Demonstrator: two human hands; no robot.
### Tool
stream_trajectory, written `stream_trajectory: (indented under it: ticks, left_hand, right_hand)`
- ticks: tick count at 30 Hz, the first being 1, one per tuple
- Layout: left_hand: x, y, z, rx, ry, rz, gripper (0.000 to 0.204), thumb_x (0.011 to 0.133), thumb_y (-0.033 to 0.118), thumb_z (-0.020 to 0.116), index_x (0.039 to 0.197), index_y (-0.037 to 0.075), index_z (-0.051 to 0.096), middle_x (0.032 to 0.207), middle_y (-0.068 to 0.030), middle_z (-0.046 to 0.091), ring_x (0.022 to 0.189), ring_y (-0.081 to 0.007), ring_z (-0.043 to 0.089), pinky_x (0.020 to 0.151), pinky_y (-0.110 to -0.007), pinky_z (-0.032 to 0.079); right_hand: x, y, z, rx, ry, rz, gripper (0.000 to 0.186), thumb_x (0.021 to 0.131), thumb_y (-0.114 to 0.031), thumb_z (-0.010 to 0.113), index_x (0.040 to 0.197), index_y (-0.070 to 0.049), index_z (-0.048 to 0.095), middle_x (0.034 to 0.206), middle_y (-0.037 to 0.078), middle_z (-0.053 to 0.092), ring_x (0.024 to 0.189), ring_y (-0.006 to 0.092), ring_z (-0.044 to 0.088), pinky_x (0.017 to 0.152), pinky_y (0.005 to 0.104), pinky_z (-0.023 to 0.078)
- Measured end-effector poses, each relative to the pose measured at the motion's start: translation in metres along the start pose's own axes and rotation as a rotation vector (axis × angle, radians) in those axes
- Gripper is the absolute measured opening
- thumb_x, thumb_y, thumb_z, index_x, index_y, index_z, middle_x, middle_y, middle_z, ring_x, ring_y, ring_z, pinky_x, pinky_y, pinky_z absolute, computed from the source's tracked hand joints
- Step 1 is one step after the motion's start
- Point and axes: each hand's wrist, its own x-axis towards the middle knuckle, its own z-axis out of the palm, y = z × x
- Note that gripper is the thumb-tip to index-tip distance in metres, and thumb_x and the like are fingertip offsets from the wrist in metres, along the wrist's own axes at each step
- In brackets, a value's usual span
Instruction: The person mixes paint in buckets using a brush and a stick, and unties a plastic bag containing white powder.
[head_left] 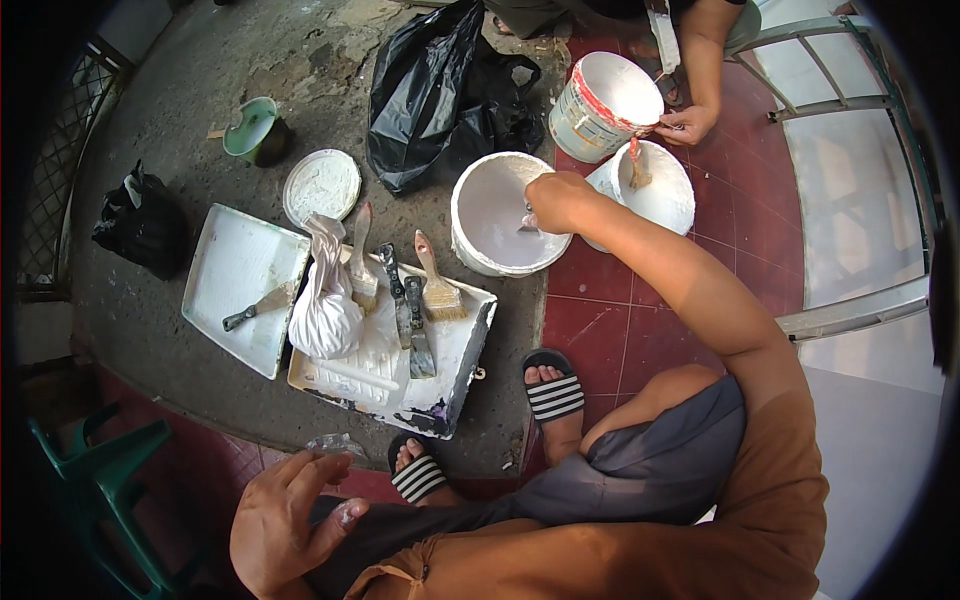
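White bucket stands near the centre of the frame, a little above the middle. Your right hand reaches over its rim and grips a small tool; it is mostly hidden, so I cannot tell its kind. Your left hand, at the lower left, has its fingers loosely parted. Left of the bucket, a paint tray carries brushes and scrapers. Toward the upper right stands a red-edged bucket.

Floor carried white bucket at 12 o'clock, lid at 10, white tray at 9, tool tray at 8.
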Motion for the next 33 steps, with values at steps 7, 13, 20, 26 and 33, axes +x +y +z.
stream_trajectory:
  ticks: [7,13,20,26,33]
  left_hand:
    - [0.001,0.002,0.0,-0.004,-0.01,-0.014,0.045,0.085,0.033,0.075,0.113,-0.001,0.066,0.092,-0.0145,0.069,0.082,-0.0299,0.07,0.073,-0.038,0.055]
    - [0.0,-0.001,0.0,-0.011,-0.011,-0.02,0.046,0.085,0.035,0.075,0.112,-0.001,0.066,0.092,-0.0148,0.069,0.082,-0.0308,0.07,0.073,-0.038,0.055]
    - [-0.003,-0.004,0.0,0.002,0.0,-0.006,0.047,0.086,0.036,0.075,0.113,-0.002,0.065,0.092,-0.0156,0.069,0.083,-0.0315,0.07,0.073,-0.039,0.056]
    - [0.001,-0.004,-0.001,-0.064,-0.008,0.003,0.048,0.086,0.035,0.075,0.114,-0.002,0.065,0.093,-0.016,0.069,0.084,-0.031,0.07,0.074,-0.038,0.056]
    - [0.001,-0.006,0.0,-0.067,-0.011,-0.011,0.048,0.086,0.034,0.075,0.114,-0.003,0.065,0.093,-0.0162,0.069,0.085,-0.0313,0.07,0.075,-0.038,0.055]
  right_hand:
    - [0.016,-0.007,0.03,0.26,0.151,-0.266,0.035,0.089,-0.035,0.072,0.103,-0.004,0.074,0.103,0.019,0.072,0.102,0.0362,0.068,0.091,0.0468,0.052]
    - [0.02,0.007,0.026,0.052,0.398,-0.112,0.03,0.09,-0.03,0.07,0.101,-0.002,0.074,0.104,0.018,0.073,0.1,0.036,0.069,0.087,0.0449,0.055]
    - [0.002,0.001,0.002,0.038,-0.031,-0.022,0.035,0.09,-0.034,0.072,0.103,-0.002,0.074,0.106,0.019,0.073,0.102,0.0354,0.069,0.088,0.0441,0.055]
    - [0.015,-0.009,0.022,0.248,0.222,-0.186,0.035,0.092,-0.035,0.069,0.105,-0.003,0.073,0.106,0.016,0.072,0.105,0.0354,0.067,0.092,0.0452,0.053]
    - [0.016,0.008,0.018,0.128,0.379,0.042,0.032,0.094,-0.032,0.066,0.101,-0.001,0.071,0.107,0.017,0.07,0.102,0.0353,0.068,0.088,0.0468,0.053]
